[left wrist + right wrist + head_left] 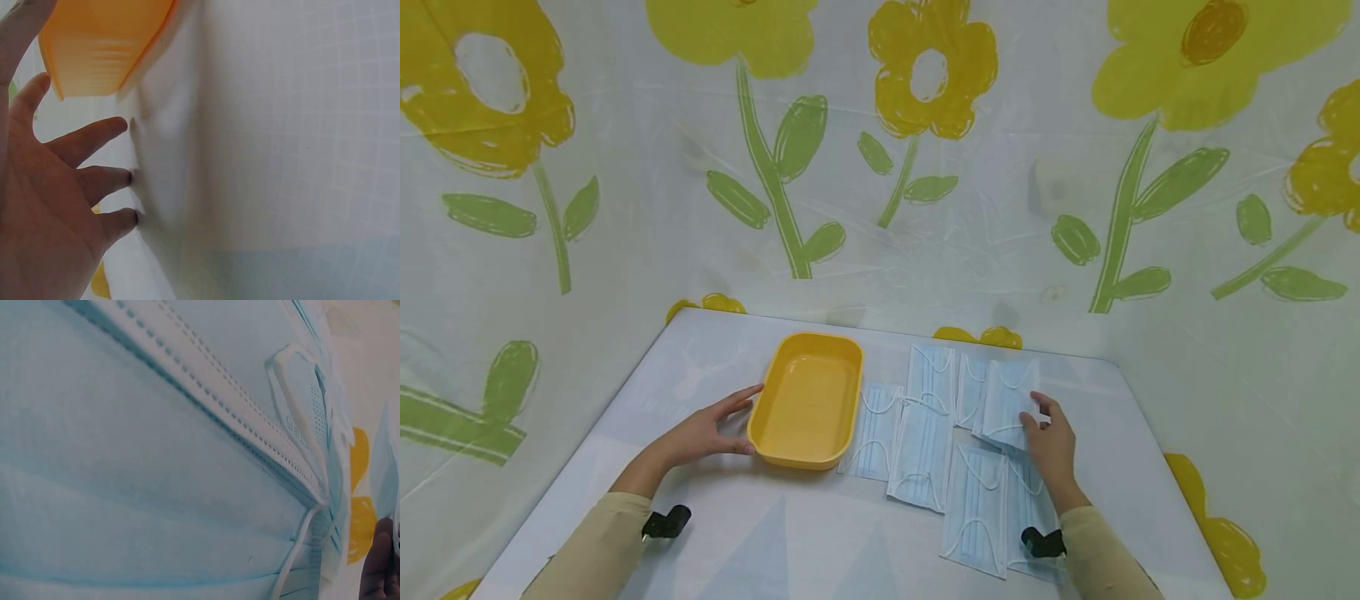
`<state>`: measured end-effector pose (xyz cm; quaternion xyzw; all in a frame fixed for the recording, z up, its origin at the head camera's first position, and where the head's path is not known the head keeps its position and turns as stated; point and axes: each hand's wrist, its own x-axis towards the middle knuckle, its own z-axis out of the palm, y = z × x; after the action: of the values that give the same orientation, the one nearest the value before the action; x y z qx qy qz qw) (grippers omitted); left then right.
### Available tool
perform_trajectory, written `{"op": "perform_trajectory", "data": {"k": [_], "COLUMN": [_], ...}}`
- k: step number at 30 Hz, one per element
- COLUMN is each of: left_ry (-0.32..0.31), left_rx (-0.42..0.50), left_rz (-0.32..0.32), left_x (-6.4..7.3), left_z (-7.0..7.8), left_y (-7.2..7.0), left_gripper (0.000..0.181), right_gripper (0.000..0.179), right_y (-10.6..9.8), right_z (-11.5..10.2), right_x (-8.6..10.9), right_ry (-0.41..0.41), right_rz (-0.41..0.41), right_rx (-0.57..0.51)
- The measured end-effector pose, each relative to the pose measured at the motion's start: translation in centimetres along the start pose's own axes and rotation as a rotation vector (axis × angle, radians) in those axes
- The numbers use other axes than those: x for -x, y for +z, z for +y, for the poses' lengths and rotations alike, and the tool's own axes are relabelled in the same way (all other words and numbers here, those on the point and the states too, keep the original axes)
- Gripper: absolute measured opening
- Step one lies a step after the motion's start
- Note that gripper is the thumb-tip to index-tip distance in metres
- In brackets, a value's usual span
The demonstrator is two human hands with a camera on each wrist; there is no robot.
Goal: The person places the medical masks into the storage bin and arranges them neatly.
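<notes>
In the head view a yellow plastic tray [808, 400] stands on the table, with nothing inside it. My left hand [707, 429] is at its left side, fingers spread and extended; the thumb and a fingertip reach the rim. The left wrist view shows the other fingers [90, 140] apart from the tray wall [94, 56]. With thumb and fingers my right hand [1054, 437] pinches the right edge of a pale blue face mask [1007, 396], which lies over or hovers above other masks. At the right wrist view's edge, a fingertip [377, 556] meets that mask [384, 469].
Several more blue face masks with white ear loops lie flat between the hands, among them a front one [976, 508], a middle one [921, 454] and a back one [931, 371], some overlapping. A flower-printed curtain [955, 250] borders the table's back edge.
</notes>
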<state>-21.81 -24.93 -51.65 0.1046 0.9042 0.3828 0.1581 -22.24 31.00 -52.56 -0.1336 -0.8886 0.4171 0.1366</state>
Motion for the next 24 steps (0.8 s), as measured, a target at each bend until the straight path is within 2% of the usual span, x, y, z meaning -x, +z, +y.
{"op": "perform_trajectory", "data": {"k": [8, 24], "left_ry": [0.009, 0.018], "left_rx": [-0.008, 0.0], "left_rz": [0.0, -0.003], "left_x": [0.2, 0.2], "left_z": [0.4, 0.2], "left_y": [0.1, 0.0], "left_gripper": [0.106, 0.105], "right_gripper": [0.046, 0.046], "right_y": [0.1, 1.0], "right_z": [-0.1, -1.3], "right_x": [0.2, 1.1], "right_ry": [-0.012, -0.02], "right_rz": [-0.011, -0.045], "right_rx": [0.002, -0.004]}}
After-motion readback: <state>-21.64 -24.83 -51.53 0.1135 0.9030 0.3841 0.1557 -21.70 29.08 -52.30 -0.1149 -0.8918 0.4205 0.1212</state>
